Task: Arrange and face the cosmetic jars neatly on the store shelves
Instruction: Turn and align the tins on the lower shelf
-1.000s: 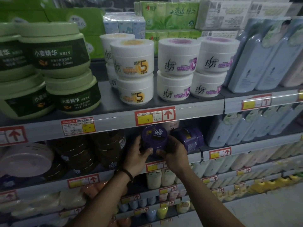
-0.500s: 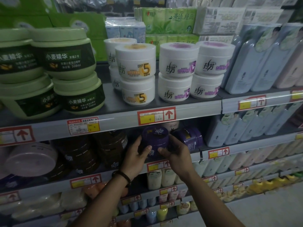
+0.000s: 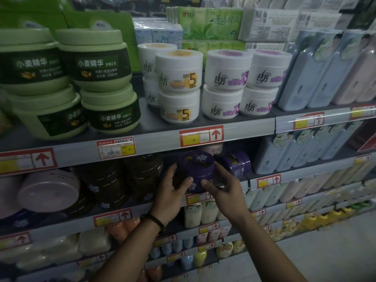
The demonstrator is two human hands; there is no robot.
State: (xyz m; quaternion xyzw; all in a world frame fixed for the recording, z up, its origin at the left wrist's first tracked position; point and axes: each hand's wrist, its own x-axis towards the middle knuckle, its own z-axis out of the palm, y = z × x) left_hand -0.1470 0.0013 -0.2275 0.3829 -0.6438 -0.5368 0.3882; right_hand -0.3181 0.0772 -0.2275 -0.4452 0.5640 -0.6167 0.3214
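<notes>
Sitting at the front edge of the second grey metal shelf (image 3: pixel 71 223), the round dark purple plastic jar (image 3: pixel 196 169) with its flat printed lid is being clasped from both sides. The left grip (image 3: pixel 171 192) is curling round its left wall, thumb on the label, and the right grip (image 3: pixel 223 190) is curling round its right wall. Turning it here is risking a knock against the second purple jar (image 3: pixel 236 162) lying on its side just to the right, which could roll. A loosening thumb could let the jar slide off the shelf lip. Dark brown jars (image 3: pixel 140 176) are standing to the left, white tubs (image 3: pixel 179 106) are sitting stacked on the shelf above, and the aisle is looking dim, with pale floor (image 3: pixel 325 241) showing at lower right.
</notes>
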